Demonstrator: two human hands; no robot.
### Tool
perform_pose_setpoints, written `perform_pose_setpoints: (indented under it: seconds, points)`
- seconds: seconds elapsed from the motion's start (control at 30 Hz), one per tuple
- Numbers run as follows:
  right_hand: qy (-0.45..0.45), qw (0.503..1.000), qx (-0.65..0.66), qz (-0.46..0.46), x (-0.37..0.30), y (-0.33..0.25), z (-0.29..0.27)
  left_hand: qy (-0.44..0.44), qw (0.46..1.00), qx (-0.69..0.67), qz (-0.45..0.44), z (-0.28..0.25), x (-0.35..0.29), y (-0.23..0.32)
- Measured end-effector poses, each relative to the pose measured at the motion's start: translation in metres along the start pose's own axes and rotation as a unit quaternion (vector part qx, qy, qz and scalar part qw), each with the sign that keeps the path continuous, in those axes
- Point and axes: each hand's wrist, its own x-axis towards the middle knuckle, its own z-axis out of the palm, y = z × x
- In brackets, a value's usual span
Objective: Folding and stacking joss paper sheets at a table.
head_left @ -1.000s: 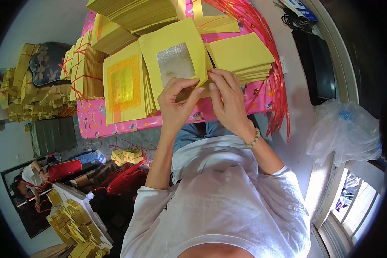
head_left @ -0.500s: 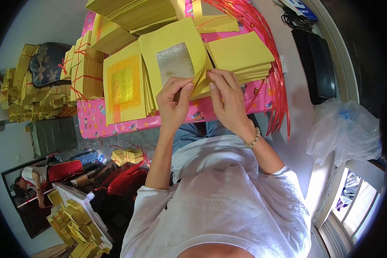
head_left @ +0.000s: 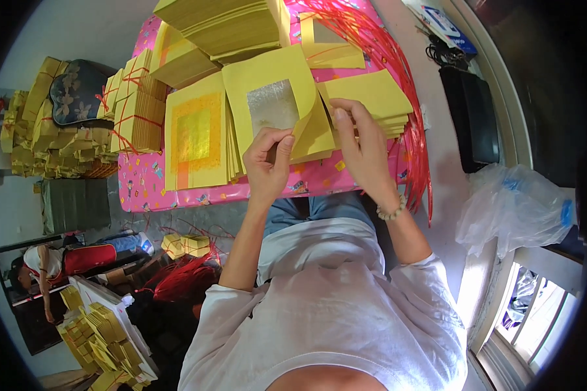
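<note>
My left hand [head_left: 269,163] pinches the lower right corner of a yellow paper sheet [head_left: 300,72] with a silver square, curling that corner up. The sheet lies on other yellow paper at the front of the table. My right hand [head_left: 365,146] is apart from that corner, over the near left edge of a stack of folded yellow paper [head_left: 372,91]. Its index finger and thumb are bent with a small gap, and nothing shows between them. To the left lies a stack of yellow sheets [head_left: 199,140] with a gold square on top.
The table has a pink patterned cover [head_left: 143,189]. Taller yellow paper stacks [head_left: 231,32] stand behind, tied bundles [head_left: 137,111] at left. Red strips [head_left: 414,130] hang over the right edge. A clear plastic bag [head_left: 515,208] is at right. Another person [head_left: 45,264] works at lower left.
My right hand has moved off the sheet's curled edge, to the right. My left hand still pinches the corner. The whole view has shifted slightly.
</note>
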Motion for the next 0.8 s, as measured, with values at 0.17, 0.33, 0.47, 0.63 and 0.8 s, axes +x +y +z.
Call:
perform_pose_setpoints:
  seconds: [0.17, 0.33, 0.47, 0.63, 0.8]
  points:
    - [-0.197, 0.928, 0.148, 0.280, 0.052, 0.010, 0.011, 0.026, 0.999, -0.031, 0.007, 0.001, -0.002, -0.003]
    - [-0.265, 0.911, 0.093, 0.303, 0.077, 0.035, 0.024, -0.001, 0.999, 0.038, 0.037, 0.002, 0.000, 0.002]
    - [-0.260, 0.931, 0.120, 0.226, 0.074, 0.034, 0.027, -0.066, 0.986, 0.122, 0.088, -0.007, 0.007, 0.015]
    - [-0.213, 0.929, 0.231, 0.195, 0.062, 0.029, 0.022, 0.029, 0.987, -0.150, -0.040, -0.030, 0.030, 0.030]
    - [-0.177, 0.927, 0.287, 0.164, 0.054, 0.003, 0.010, 0.205, 0.978, -0.026, -0.001, -0.060, 0.041, 0.033]
